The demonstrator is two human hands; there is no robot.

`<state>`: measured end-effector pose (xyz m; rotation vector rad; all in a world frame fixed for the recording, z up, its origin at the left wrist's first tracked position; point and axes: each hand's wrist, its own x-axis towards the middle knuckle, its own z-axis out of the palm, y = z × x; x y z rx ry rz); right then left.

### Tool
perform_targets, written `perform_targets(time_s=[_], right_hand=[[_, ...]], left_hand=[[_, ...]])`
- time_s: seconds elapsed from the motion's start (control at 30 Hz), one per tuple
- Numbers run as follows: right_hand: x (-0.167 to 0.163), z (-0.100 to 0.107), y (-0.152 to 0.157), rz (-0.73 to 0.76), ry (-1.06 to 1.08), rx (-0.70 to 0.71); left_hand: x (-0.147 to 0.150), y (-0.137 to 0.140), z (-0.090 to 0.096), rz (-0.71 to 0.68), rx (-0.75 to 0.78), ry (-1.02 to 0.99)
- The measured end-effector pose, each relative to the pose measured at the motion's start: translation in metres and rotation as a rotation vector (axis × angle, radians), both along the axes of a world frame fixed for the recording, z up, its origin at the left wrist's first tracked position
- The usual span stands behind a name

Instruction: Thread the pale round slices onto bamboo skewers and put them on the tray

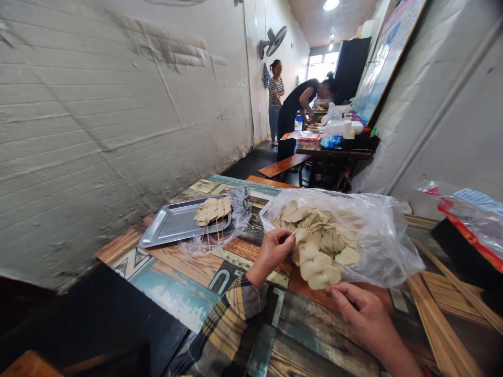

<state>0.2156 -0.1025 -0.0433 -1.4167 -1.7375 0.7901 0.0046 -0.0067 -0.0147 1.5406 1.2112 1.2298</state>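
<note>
- The pale round slices (328, 222) are heaped at the mouth of a clear plastic bag (379, 246), which is laid on the patterned table (176, 277)
- A single slice (301, 236) at the heap's left edge is pinched between the thumb and fingers of the left hand (271, 254)
- The right hand (363, 309) is held with its fingertips at the near end of an overlapping row of slices (316, 264); whether a rim or a stick is gripped there cannot be told
- The slices are judged light, thin and pliable, perhaps slightly clingy, so neighbours may be dragged along or rims torn under a hard pull
- Each is best taken by its outer rim, with a flat, gentle pinch
- Skewered slices (214, 209) are set on the metal tray (165, 226); these are best lifted by their thin sticks (208, 238)
</note>
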Motion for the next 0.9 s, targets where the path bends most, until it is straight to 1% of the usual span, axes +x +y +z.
perform_targets(time_s=[0.1, 0.2, 0.43, 0.57, 0.63, 0.7, 0.8, 0.9], right_hand=[[-0.001, -0.006, -0.001, -0.007, 0.012, -0.045], [-0.003, -0.009, -0.002, -0.020, 0.017, -0.047], [-0.006, -0.007, -0.002, -0.037, 0.049, -0.047], [-0.006, -0.008, -0.002, -0.032, 0.102, -0.108], [-0.005, -0.010, -0.002, -0.027, 0.129, -0.150], [-0.004, -0.012, -0.002, -0.026, 0.150, -0.157], [-0.004, -0.013, -0.001, -0.028, 0.168, -0.151], [-0.005, -0.013, 0.000, -0.029, 0.180, -0.165]], left_hand=[[0.000, 0.000, -0.001, 0.000, 0.000, 0.024], [0.000, 0.001, -0.001, -0.014, -0.023, 0.012], [0.000, -0.001, 0.002, -0.090, -0.119, -0.089], [0.001, -0.003, 0.006, -0.113, -0.176, -0.191], [0.000, -0.004, 0.008, -0.105, -0.207, -0.265], [0.000, -0.005, 0.008, -0.104, -0.225, -0.352], [0.000, -0.005, 0.008, -0.186, -0.268, -0.453], [0.001, -0.006, 0.006, -0.259, -0.326, -0.497]])
